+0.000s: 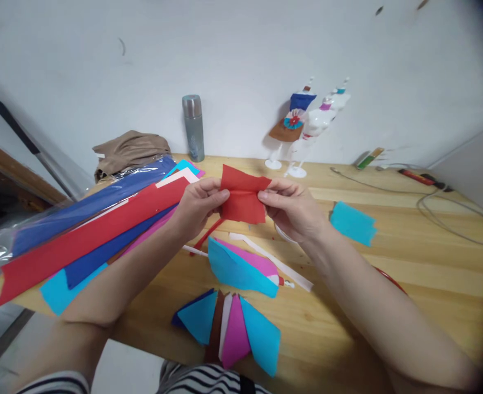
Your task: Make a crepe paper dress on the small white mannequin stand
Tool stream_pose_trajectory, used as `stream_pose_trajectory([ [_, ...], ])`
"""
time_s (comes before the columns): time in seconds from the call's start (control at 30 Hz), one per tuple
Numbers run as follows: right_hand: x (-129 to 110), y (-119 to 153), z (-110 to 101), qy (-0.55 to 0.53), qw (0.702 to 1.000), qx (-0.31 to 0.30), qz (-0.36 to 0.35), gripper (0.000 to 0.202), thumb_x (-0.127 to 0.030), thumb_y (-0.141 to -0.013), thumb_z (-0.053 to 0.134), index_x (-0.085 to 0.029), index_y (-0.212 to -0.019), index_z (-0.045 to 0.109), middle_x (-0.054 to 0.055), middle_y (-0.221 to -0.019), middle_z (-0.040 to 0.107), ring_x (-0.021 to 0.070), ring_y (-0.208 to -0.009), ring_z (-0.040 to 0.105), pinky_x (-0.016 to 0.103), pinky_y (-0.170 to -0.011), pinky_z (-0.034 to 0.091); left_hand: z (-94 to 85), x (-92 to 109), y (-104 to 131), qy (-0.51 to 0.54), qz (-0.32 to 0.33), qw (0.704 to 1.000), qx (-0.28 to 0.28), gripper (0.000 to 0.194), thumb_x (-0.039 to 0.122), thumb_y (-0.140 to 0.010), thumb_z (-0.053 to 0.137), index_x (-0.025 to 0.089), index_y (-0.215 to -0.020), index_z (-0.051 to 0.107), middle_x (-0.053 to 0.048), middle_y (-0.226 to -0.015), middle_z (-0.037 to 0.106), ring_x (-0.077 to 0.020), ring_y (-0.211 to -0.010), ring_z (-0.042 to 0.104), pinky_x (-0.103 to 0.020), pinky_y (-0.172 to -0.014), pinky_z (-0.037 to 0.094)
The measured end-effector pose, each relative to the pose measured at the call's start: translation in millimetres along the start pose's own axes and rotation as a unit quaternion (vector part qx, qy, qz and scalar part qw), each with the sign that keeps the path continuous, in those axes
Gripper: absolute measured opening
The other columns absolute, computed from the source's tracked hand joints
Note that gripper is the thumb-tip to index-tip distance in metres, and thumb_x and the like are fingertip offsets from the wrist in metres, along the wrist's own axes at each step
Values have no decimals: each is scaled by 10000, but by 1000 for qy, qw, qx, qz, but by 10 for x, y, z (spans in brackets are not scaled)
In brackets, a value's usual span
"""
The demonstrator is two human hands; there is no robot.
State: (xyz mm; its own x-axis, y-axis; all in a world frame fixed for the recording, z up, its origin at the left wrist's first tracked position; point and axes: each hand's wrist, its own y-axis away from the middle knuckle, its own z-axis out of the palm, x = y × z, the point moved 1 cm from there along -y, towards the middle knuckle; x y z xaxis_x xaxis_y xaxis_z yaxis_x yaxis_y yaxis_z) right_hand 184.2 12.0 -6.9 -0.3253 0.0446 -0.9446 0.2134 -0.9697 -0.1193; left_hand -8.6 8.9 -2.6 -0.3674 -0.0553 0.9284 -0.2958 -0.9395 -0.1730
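A small piece of red crepe paper [243, 197] is stretched level between my two hands, above the middle of the table. My left hand [202, 205] pinches its left edge, thumb in front and fingers behind. On the other edge, my right hand [292, 205] grips it the same way. A faint crease runs across the red piece from thumb to thumb. Below it on the wood lie a folded blue and pink paper piece [241, 268] and a pale paper strip [274, 260]. Closer to me rests a fan of coloured paper pieces [228, 331].
Long coloured paper sheets [97, 227] are piled at the left, beside a brown cloth [132, 150]. A flask [194, 128] and small dress forms [307, 117] stand along the wall. A blue paper piece [353, 223] and a cable [425, 202] lie at the right.
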Motion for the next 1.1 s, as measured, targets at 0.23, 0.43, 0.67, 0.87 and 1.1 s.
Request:
stream_pose_trajectory([
  [0.23,5,20,19,-10,1000,1,-13,321,-435,-584,979,-236,-745,785,-21,-619,722,83,-514,583,206,-494,464,17,56,27,-68,60,996,-4,375,439,-673,937,146,-703,705,40,-534,554,-80,-499,517,-198,-497,416],
  [0.43,22,14,17,-12,1000,16,-24,289,-356,-599,959,-247,-767,751,-39,-639,714,91,-509,582,224,-478,470,3,36,30,-54,52,997,-20,325,445,-752,867,151,-836,757,35,-543,581,-86,-455,513,-197,-433,386],
  [0.67,3,24,26,-6,1000,13,-18,245,-362,-643,906,-265,-784,731,-48,-591,661,97,-467,530,242,-451,435,-38,12,30,-87,53,994,-41,342,453,-788,839,162,-959,787,30,-546,618,-92,-434,522,-205,-430,415],
  [0.87,-41,23,54,-22,1000,12,-7,224,-298,-577,892,-261,-718,722,-33,-633,667,107,-522,555,234,-470,447,-96,-19,28,-95,56,993,-42,299,433,-802,842,191,-978,837,-22,-707,725,-106,-510,586,-224,-472,487],
  [1.1,-72,42,53,-9,1000,-8,-6,167,-288,-559,864,-247,-647,729,-29,-590,674,102,-494,538,238,-484,442,-117,-8,-27,-102,118,983,-97,260,432,-846,827,199,-960,851,-32,-710,735,-100,-510,632,-201,-487,533],
])
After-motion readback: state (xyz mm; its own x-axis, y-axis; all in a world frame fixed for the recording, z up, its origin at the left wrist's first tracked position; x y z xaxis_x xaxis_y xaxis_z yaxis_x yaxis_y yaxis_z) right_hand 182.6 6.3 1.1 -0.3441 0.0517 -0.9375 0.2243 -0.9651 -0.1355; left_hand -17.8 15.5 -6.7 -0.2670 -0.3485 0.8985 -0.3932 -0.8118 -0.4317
